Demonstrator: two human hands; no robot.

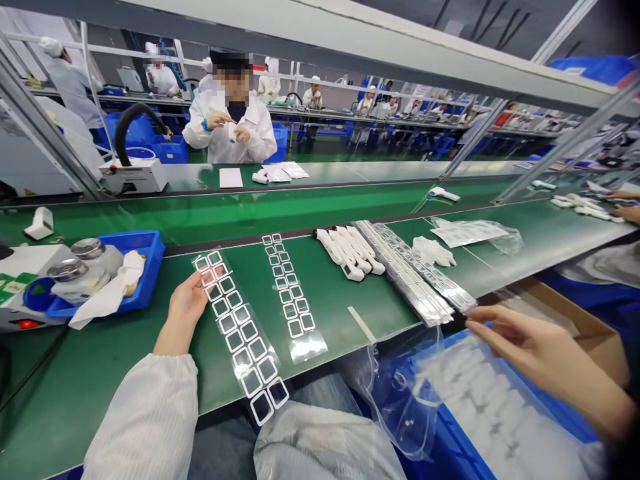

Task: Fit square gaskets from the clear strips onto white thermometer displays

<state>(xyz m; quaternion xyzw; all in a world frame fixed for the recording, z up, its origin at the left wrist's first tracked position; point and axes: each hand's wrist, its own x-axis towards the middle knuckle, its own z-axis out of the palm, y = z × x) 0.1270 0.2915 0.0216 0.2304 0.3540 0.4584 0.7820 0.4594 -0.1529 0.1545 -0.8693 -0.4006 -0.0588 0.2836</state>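
My left hand (189, 303) pinches the upper left edge of a clear sheet of white-rimmed square stickers (240, 327). The sheet slants over the bench edge, its near end above my lap. Beside it, a similar sticker sheet (289, 287) lies flat on the bench. My right hand (535, 350) is at the right, fingers stretched out and slightly apart, with the tips by the near end of a sticker strip (425, 267). Left of that strip lies a stack of sticker sheets (400, 270). Several white handheld device housings (347, 252) lie left of the stack.
A blue tray (155, 257) with metal-lidded jars stands left. A crumpled white glove (433, 252) and a plastic bag (480, 230) lie right. Below the bench edge, a blue bin (465, 433) holds wrapped white parts. Across the conveyor (300, 210), a co-worker (230, 127) handles a small part.
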